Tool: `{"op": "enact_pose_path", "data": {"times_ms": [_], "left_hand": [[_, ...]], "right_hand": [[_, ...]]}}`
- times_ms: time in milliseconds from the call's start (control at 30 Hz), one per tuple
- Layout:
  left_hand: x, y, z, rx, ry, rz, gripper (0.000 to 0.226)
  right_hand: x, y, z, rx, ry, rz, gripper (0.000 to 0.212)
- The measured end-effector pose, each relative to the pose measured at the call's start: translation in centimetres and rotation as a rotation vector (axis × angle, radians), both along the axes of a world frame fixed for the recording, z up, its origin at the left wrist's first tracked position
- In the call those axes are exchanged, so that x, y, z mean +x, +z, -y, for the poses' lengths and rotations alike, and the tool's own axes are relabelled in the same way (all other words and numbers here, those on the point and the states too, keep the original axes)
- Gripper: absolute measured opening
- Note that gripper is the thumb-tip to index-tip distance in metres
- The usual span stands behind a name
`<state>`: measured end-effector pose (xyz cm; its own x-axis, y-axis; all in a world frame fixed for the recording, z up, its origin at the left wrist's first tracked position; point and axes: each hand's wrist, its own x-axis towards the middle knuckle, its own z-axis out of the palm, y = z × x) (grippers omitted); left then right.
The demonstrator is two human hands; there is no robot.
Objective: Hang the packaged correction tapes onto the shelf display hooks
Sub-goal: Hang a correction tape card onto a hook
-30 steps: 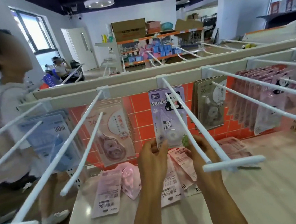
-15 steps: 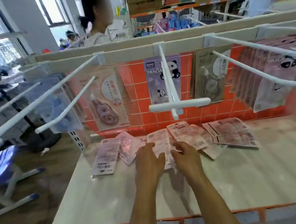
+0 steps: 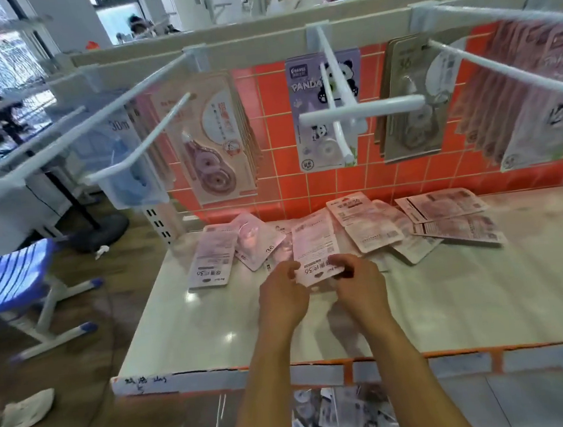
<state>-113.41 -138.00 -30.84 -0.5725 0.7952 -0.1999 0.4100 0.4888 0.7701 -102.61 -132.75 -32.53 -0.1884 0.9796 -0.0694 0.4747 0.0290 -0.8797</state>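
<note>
1. A white shelf [image 3: 454,307] runs below an orange wall [image 3: 407,180].
2. White hooks [image 3: 332,81] jut from the wall, with hung packs [image 3: 309,124] at their backs.
3. Loose packs [image 3: 445,211] lie scattered along the shelf's rear.
4. The left hand [image 3: 282,292] and right hand [image 3: 359,281] each pinch the near edge of one pack [image 3: 314,244], just above the shelf.

Open shelf [image 3: 453,300] toward the front edge; white hooks [image 3: 361,111] overhead, packets [image 3: 445,218] behind.

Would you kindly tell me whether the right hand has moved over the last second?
Yes. The right hand has dropped from beside the hanging panda pack, past the orange tiles, and pinches a pink pack at the shelf.
</note>
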Motion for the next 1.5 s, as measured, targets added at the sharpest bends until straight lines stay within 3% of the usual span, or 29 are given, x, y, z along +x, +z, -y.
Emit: {"op": "enact_pose_path", "data": {"times_ms": [167, 367, 667, 1100, 1300, 1500], "left_hand": [[-0.2, 1.1, 1.1, 0.119, 0.056, 0.040, 0.041], [-0.2, 2.9, 2.1, 0.276, 0.021, 0.180, 0.050], [0.3, 6.1, 3.4, 0.397, -0.053, 0.144, 0.007], [0.5, 7.9, 4.7, 0.401, -0.187, 0.149, 0.020], [1.3, 8.8, 4.8, 0.553, -0.167, 0.326, 0.016], [2.2, 9.3, 4.6, 0.638, -0.088, 0.448, 0.017]], "right_hand": [[1.5, 2.2, 0.5, -0.005, -0.051, -0.136, 0.029], [2.9, 5.6, 1.2, 0.140, -0.036, -0.241, 0.021], [3.8, 8.8, 2.2, 0.183, 0.002, -0.358, 0.008], [4.2, 11.7, 3.3, 0.204, -0.023, -0.613, 0.015], [4.9, 12.3, 3.3, 0.154, -0.013, -0.725, 0.013], [5.8, 12.1, 3.0, 0.177, 0.014, -0.699, 0.013]]}}
